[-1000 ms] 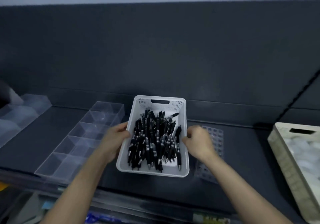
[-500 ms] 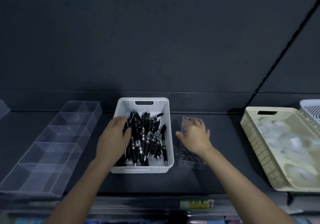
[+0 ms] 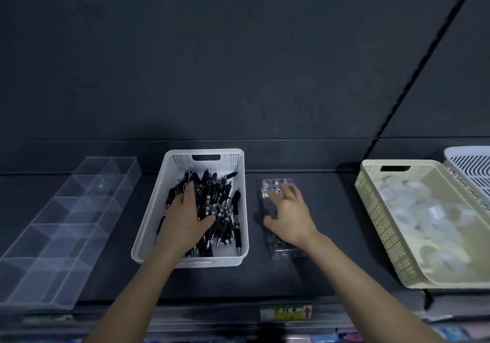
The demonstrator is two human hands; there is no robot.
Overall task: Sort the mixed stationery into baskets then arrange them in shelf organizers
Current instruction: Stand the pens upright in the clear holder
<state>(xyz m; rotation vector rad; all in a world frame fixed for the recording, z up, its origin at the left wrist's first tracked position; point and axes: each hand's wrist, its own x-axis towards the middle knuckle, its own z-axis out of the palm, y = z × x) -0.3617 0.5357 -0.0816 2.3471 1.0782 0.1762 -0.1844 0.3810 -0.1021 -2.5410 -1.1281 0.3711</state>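
A white perforated basket (image 3: 149, 223) stands on the dark shelf, filled with several black pens (image 3: 224, 204). My left hand (image 3: 184, 218) lies inside it on top of the pens, fingers stretched forward and thumb spread to the right. To the right of the basket lies a small clear plastic holder with rows of holes (image 3: 285, 251). My right hand (image 3: 290, 216) rests on it with the fingers spread. A long clear organizer with several compartments (image 3: 66, 210) sits left of the basket and holds nothing.
A beige basket (image 3: 376, 210) with pale, blurred items stands at the right, and another white basket (image 3: 469, 165) sits behind it at the frame edge. A dark back panel rises behind the shelf. A price label (image 3: 286, 312) marks the shelf's front edge.
My left hand left the basket's side and went in onto the pens. My right hand let go of the other side and moved onto the clear holder. The view shifted right.
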